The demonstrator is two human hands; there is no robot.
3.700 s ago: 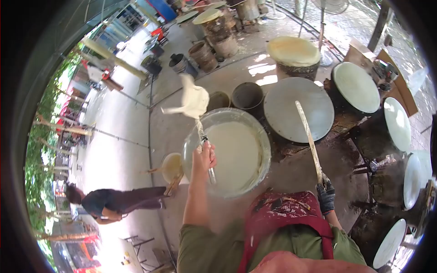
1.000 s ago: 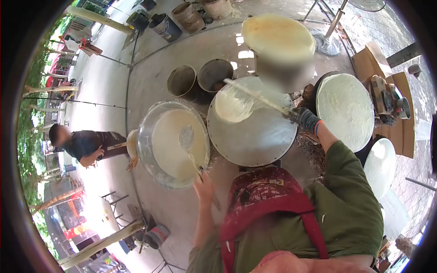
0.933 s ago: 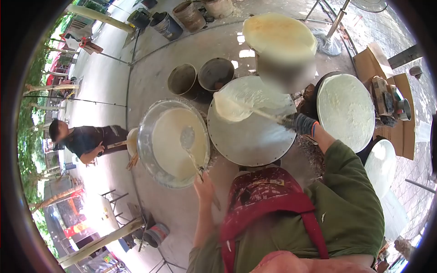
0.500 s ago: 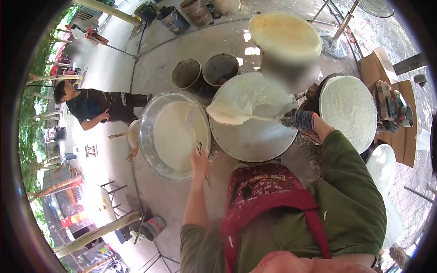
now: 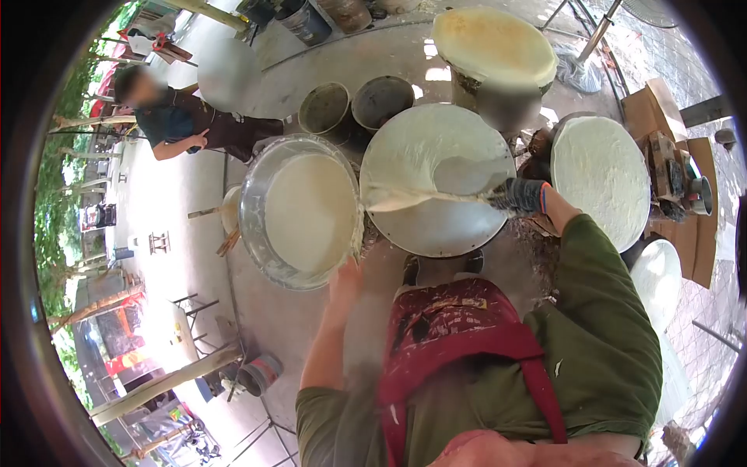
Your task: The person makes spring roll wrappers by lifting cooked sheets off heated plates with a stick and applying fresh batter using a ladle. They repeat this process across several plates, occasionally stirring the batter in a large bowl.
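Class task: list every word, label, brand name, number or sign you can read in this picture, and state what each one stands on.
None can be read.
The red banner at the lower left edge is too small and blurred to show any lettering.
The red apron bears only pale splashes, no print.
The cardboard at the right shows no legible marking.

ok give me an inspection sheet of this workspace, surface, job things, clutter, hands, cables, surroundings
surface: round griddle, mostly coated in white batter
job's things: spreader stick across the griddle; metal basin of batter beside it
clutter: two empty buckets behind; more coated rounds to the right
grippers: right hand, gloved, grips the stick; left hand, bare, at the basin rim, blurred
cables: nothing seen
surroundings: another person bending on concrete floor
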